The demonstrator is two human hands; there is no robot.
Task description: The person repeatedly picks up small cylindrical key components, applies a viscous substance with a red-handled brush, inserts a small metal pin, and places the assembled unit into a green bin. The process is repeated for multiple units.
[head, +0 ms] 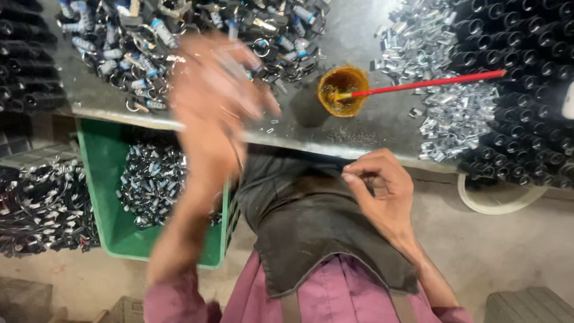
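Your left hand (218,96) is blurred, fingers spread wide, over the pile of small black-and-blue parts (149,36) at the worktop's (359,128) far left. I cannot tell if it holds one. Your right hand (379,185) is curled narrow at the near edge, below the orange cup (342,90) with its red stick (430,82).

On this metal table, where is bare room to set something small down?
Bare table shows between the key-ring pile and the silver clips, behind the orange cup, and a strip along the front edge below it. The black tubes crowd the right end. The left hand is blurred over the pile.
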